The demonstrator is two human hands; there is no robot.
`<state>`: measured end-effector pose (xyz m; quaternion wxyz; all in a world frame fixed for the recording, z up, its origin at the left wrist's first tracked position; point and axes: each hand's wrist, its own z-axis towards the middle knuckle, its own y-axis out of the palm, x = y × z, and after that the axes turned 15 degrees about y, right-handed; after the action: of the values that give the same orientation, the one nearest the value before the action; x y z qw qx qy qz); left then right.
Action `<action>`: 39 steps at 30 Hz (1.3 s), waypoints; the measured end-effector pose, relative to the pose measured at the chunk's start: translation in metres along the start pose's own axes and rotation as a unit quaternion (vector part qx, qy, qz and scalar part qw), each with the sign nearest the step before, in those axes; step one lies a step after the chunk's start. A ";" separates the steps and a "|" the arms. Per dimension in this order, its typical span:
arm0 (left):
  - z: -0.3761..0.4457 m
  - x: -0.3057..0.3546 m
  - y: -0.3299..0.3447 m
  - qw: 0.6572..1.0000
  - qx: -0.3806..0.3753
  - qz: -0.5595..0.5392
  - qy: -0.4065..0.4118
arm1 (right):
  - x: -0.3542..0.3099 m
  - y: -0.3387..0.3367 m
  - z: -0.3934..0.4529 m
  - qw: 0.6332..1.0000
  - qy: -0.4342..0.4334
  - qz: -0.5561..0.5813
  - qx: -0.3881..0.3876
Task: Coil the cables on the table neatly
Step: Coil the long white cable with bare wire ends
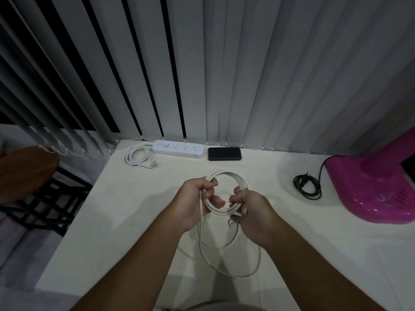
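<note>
A white cable (226, 176) is wound into a round coil held above the middle of the white table (134, 221). My left hand (197, 198) grips the coil's left side and my right hand (251, 207) grips its right side, near a dark stripped end. Loose loops of the same cable (253, 265) hang down and lie on the table under my wrists. A white power strip (178, 148) with its own coiled cord (135, 155) lies at the back. A black cord (306, 187) lies coiled at the right.
A black flat device (224, 153) lies beside the power strip. A pink appliance (377, 189) fills the right side of the table. Vertical blinds hang behind. A brown round stool (24, 171) stands left of the table edge.
</note>
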<state>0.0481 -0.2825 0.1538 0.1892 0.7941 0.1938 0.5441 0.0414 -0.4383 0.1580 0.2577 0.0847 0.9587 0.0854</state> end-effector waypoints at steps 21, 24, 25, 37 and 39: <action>-0.013 -0.005 0.008 0.991 -0.014 0.112 0.067 | -0.015 0.003 -0.001 0.977 -0.133 -0.148 0.074; -0.018 -0.010 0.000 0.989 -0.045 0.132 0.041 | -0.015 -0.002 -0.002 0.994 -0.093 -0.024 0.046; -0.020 -0.012 -0.002 0.991 -0.047 0.124 0.030 | -0.013 -0.004 -0.003 0.997 -0.078 0.017 0.019; -0.019 -0.008 -0.002 0.984 0.029 0.173 0.020 | -0.003 -0.022 0.001 0.955 -0.118 -0.272 -0.027; -0.018 -0.005 -0.002 0.984 0.016 0.176 0.020 | -0.002 -0.020 0.000 0.957 -0.107 -0.261 -0.072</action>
<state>0.0297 -0.2815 0.1545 0.0734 0.8075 0.0634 0.5818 0.0412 -0.4583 0.1545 0.3776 -0.1783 0.9056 0.0741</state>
